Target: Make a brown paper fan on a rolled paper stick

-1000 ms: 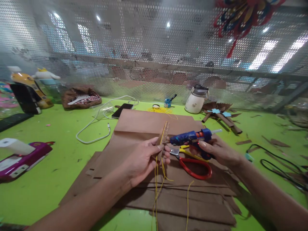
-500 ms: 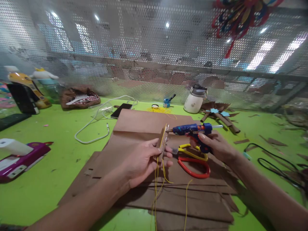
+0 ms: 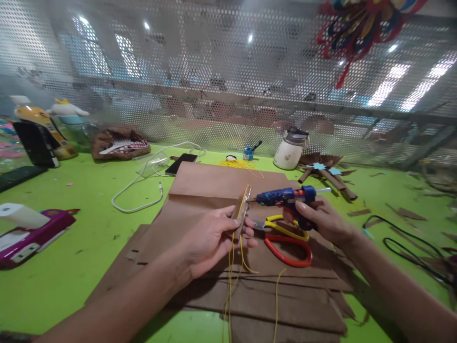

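My left hand (image 3: 214, 233) is closed on a narrow cardboard strip (image 3: 240, 213), held tilted above the brown cardboard sheets (image 3: 200, 181). Yellow string (image 3: 230, 281) runs along the strip and hangs below it in several strands. A shiny line of glue shows near the strip's right edge. My right hand (image 3: 321, 214) grips a blue hot glue gun (image 3: 282, 195), its nozzle at the strip's right edge and a clear glue stick (image 3: 323, 190) poking out behind. Under the gun lie scissors (image 3: 291, 250) with one yellow and one red handle, their blades partly hidden by my left fingers.
On the green table (image 3: 89, 267) are a purple power strip (image 3: 43, 238), a white cable (image 3: 132, 209), and a phone (image 3: 182, 163). A blue paint pot (image 3: 248, 153), a white jar (image 3: 287, 152) and cardboard pieces (image 3: 333, 176) stand behind. A black cord (image 3: 403, 247) lies right.
The glue gun's nozzle has moved slightly down along the strip's right edge. My left hand keeps its hold on the strip. The view has shifted a little.
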`<state>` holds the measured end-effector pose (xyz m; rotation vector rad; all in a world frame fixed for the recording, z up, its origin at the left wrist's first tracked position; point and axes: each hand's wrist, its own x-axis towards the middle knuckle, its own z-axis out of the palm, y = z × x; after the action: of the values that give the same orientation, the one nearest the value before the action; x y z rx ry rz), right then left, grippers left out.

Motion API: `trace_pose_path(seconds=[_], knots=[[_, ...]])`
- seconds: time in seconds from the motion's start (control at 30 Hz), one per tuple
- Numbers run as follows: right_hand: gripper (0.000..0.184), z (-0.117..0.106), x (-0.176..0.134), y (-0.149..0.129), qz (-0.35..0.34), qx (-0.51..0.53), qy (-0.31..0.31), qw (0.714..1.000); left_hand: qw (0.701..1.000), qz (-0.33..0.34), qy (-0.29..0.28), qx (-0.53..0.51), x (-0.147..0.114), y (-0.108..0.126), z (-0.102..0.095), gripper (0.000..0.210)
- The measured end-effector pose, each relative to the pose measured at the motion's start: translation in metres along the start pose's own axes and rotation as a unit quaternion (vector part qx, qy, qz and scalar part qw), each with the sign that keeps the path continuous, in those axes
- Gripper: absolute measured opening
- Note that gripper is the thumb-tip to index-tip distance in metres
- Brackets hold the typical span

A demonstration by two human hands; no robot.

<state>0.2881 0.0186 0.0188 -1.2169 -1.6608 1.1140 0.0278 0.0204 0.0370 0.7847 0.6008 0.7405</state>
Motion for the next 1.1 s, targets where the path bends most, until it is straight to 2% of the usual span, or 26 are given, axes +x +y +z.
trace_pose_path(seconds=[0.17,0.37,0.53,0.67,0.8,0.87,0.93,1.03,1.1], knots=[[0.04,-0.004,0.006,0.004,-0.036,0.004,0.035,0.999,1.0,0.004,-0.021,0.016,0.0,-0.002,-0.001,0.018],[0.035,-0.011,0.014,0.013,-0.023,0.012,0.112,0.993,0.999,0.016,-0.033,0.036,-0.001,-0.001,0.0,0.021],[0.034,-0.018,0.014,0.007,-0.07,0.016,0.171,0.983,0.998,0.016,-0.036,0.054,-0.002,-0.001,-0.001,0.019],[0.033,-0.014,0.015,0.01,-0.078,-0.1,0.2,0.972,0.997,0.008,-0.021,0.074,-0.001,-0.001,0.0,0.017],[0.033,-0.017,0.03,0.028,-0.098,-0.245,0.236,0.935,0.997,0.011,-0.003,0.08,0.002,-0.005,0.0,0.015],[0.034,-0.025,0.045,0.035,-0.105,-0.325,0.231,0.911,0.996,0.016,0.012,0.087,0.004,-0.007,0.0,0.014],[0.032,-0.033,0.064,0.037,-0.107,-0.416,0.186,0.884,0.995,0.02,0.028,0.097,0.006,-0.009,-0.001,0.015],[0.029,-0.038,0.091,0.032,-0.115,-0.456,0.139,0.871,0.993,0.03,0.042,0.108,0.009,-0.011,-0.004,0.015],[0.027,-0.032,0.105,0.029,-0.12,-0.459,0.124,0.871,0.992,0.038,0.04,0.115,0.01,-0.012,-0.006,0.014]])
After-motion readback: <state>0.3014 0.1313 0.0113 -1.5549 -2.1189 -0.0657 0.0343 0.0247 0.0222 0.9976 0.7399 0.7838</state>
